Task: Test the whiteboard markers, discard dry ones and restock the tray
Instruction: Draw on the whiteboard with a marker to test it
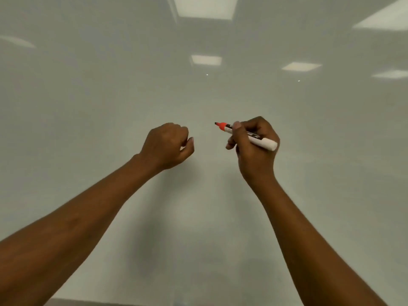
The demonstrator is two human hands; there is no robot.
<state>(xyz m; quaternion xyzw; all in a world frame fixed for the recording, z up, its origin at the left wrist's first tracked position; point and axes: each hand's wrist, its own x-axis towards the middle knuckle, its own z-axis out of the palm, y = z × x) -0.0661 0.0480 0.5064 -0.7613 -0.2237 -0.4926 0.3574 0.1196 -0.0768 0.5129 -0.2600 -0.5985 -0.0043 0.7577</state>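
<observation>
Two hands: left (pixel 167 144) fisted, right (pixel 254 157) around marker (pixel 267 144).

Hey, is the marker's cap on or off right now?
Off. The marker in the right hand shows its bare orange collar and dark tip.

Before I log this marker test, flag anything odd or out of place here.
Nothing stands out. The right hand grips an uncapped white-barrelled, red-collared marker before the glossy white whiteboard, which shows only ceiling-light reflections, no marks. Its cap is unseen; the curled left hand may hide it.
</observation>
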